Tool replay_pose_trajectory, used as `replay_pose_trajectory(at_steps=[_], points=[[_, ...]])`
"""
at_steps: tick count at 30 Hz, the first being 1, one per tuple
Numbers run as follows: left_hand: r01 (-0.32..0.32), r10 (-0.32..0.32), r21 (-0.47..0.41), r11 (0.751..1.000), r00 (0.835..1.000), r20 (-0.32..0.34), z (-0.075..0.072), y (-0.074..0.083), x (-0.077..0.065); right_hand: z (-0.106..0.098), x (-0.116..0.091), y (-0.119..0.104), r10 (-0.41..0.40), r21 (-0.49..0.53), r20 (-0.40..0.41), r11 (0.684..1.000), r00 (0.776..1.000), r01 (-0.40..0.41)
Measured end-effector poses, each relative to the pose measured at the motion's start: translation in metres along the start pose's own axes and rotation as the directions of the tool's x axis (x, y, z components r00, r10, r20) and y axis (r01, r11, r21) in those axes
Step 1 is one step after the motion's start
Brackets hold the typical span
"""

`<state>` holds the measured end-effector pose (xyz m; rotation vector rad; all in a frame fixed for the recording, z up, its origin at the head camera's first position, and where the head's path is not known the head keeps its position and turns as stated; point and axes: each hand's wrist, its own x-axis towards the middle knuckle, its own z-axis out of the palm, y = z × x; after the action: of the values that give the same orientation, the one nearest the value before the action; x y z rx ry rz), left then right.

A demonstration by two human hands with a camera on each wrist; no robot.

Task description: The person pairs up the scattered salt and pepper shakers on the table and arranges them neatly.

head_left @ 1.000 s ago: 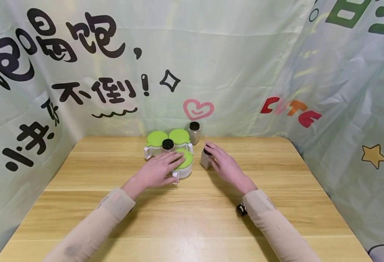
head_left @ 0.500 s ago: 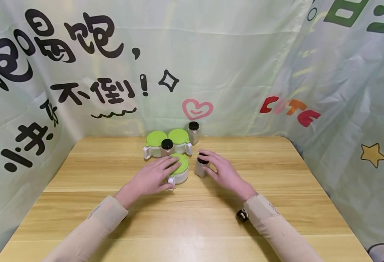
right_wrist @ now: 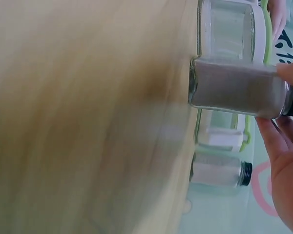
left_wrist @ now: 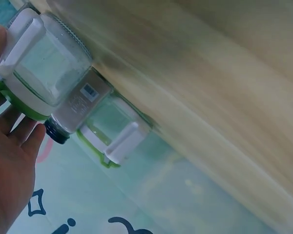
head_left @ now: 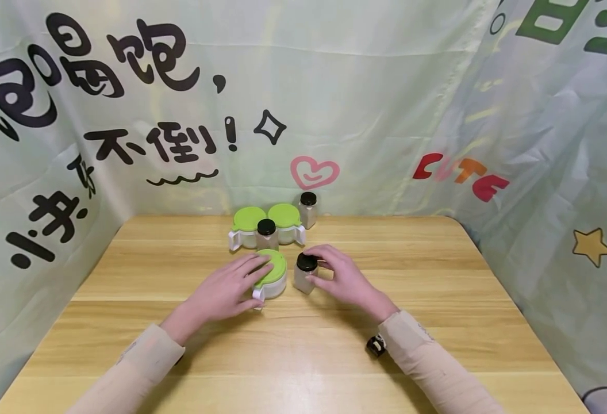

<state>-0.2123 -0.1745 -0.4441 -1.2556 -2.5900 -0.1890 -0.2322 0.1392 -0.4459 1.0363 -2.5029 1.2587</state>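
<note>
My left hand holds a clear glass jar with a green lid and white handle, the fingers over the lid and the thumb by the handle. In the left wrist view that jar is close, its base near the wooden surface. Just right of it, my right hand grips a square spice bottle near its black cap between thumb and fingers. The bottle stands upright, filled with greyish-brown contents. A small gap separates jar and bottle in the head view.
Behind stand two more green-lidded jars, with a black-capped spice bottle in front of them. Another spice bottle is at the table's back edge. A printed curtain hangs behind the wooden table.
Both hands have moved left and nearer the front edge, the left with the green-lidded jar, the right with the spice bottle. The jars and bottles behind have stayed put.
</note>
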Motion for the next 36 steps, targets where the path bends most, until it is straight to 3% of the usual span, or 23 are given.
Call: replay_pose_trajectory(at_steps=[14, 19, 28, 36], points=[[0.052, -0.052, 0.000, 0.999, 0.998, -0.038, -0.011, -0.004, -0.039, 0.027, 0.020, -0.015, 0.110, 0.148, 0.106, 0.981, 0.988, -0.125], [0.082, -0.083, -0.013, 0.997, 0.994, -0.066, -0.015, -0.008, -0.053, 0.038, 0.028, -0.020, 0.084, 0.174, 0.116, 0.979, 0.990, -0.104], [0.202, -0.209, -0.118, 0.972, 0.976, -0.057, -0.021, -0.017, -0.079, 0.062, 0.042, -0.029, 0.059, 0.240, 0.135, 0.967, 0.989, -0.090], [0.250, -0.261, -0.115, 0.961, 0.960, -0.099, -0.025, -0.027, -0.103, 0.086, 0.057, -0.038, 0.009, 0.285, 0.167, 0.957, 0.986, -0.057]])
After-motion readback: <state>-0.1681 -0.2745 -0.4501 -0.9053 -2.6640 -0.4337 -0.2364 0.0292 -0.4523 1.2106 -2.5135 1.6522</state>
